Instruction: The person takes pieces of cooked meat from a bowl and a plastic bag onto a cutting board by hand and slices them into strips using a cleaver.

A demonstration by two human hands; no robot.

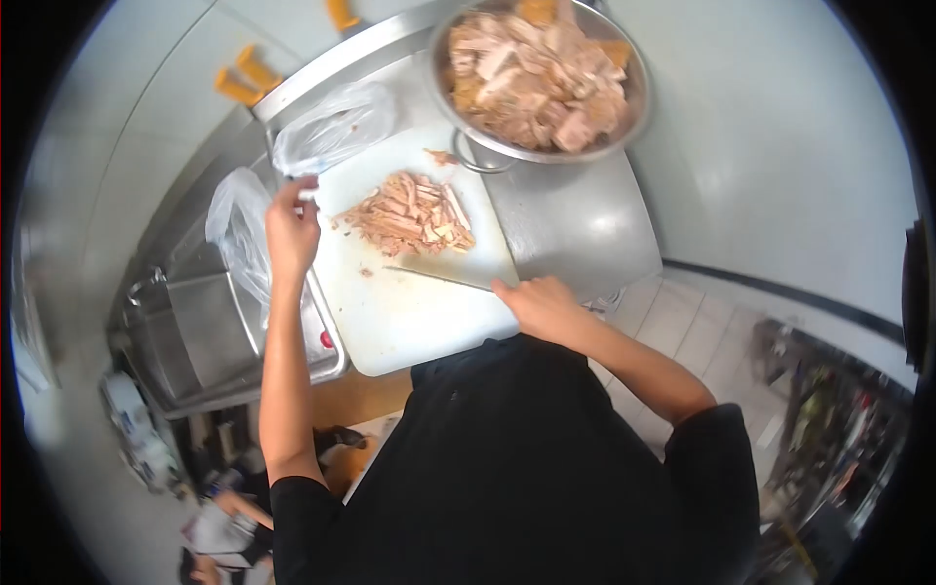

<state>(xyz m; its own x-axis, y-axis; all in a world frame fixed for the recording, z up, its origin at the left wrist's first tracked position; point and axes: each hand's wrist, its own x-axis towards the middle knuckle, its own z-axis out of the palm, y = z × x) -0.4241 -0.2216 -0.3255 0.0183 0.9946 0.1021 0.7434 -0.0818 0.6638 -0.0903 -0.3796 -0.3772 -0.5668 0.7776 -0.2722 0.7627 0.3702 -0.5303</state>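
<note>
A knife [439, 277] is gripped in my right hand [541, 309], its blade lying low over the cutting board [419, 317] and pointing left. Just beyond the blade is a pile of sliced cooked meat [405, 216], with a few loose scraps around it. My left hand [292, 229] hovers at the board's left edge, fingers bent and apart, with nothing visible in it. Close to that hand are a clear plastic bag [336, 132] at the board's far left corner and another plastic bag [239, 219] over the sink side.
A large metal bowl [639, 107] heaped with meat pieces [541, 78] stands at the back right on the steel counter [575, 219]. To the left is a steel sink [210, 322]. Orange clips or handles [255, 70] show along the back edge. Another person [219, 531] is at lower left.
</note>
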